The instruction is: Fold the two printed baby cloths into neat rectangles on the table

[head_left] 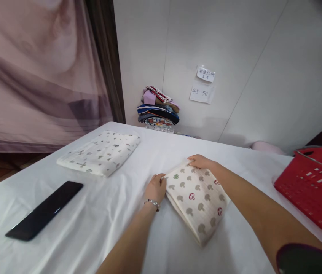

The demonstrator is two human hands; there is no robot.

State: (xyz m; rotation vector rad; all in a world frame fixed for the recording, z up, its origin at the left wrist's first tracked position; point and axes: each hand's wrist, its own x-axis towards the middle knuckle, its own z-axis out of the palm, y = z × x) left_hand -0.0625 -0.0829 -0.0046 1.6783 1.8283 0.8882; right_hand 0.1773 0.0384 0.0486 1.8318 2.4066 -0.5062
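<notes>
A folded cream cloth (199,198) printed with grey, red and green mushrooms is between my hands over the white-covered table. My left hand (155,187), with a bracelet at its wrist, is closed on the cloth's left corner. At the far corner, my right hand (199,161) grips the edge, its fingertips partly hidden behind the fabric. The near end of the cloth looks slightly blurred. Farther left lies another folded white cloth (101,152) with small dark and grey prints, apart from both hands.
A black flat slab (45,210) lies at the left on the white sheet (115,232). To the right stands a red perforated basket (311,190) with a metal handle. A pile of folded fabrics (158,110) stands by the wall beyond the table; a pink curtain (35,76) hangs left.
</notes>
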